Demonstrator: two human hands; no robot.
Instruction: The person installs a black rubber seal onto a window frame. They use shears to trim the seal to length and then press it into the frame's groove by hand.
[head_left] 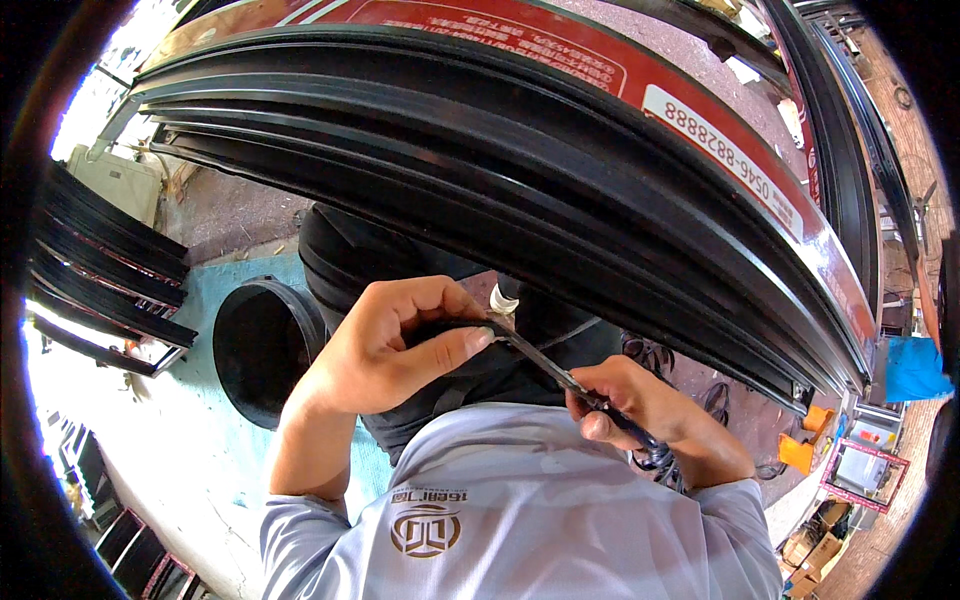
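Grey fabric forms the nearest layer: the shirt point(570, 500) of the person, with a round brown emblem point(425, 530) on the front. Beyond it, both forearms reach inward over the lap.

The right hand point(640, 405) is closed around the dark handle end of a slim tool point(548, 363). The tool's narrow metal part slants up and to the left, and its far end meets the fingertips of the left hand point(385, 345). The left hand pinches a thin black strip point(468, 323) between thumb and bent fingers. The strip and the tool are located between the two hands, above the black trousers point(345, 265); the exact kind of tool cannot be told. A white curved piece point(503, 299) shows just beyond the left fingertips.

To the left of the legs, a black bucket point(265, 350) stands with its mouth in view, on a light blue mat point(215, 275). To the right, black cables point(655, 462) lie in loops near the right forearm.

A long black grooved beam point(500, 190) spans the view ahead of the knees; a red band point(640, 75) runs along its far side. Further left, black bars point(110, 265) are stacked in layers. Further right, an orange block point(797, 453) sits below a bright blue bag point(915, 370).
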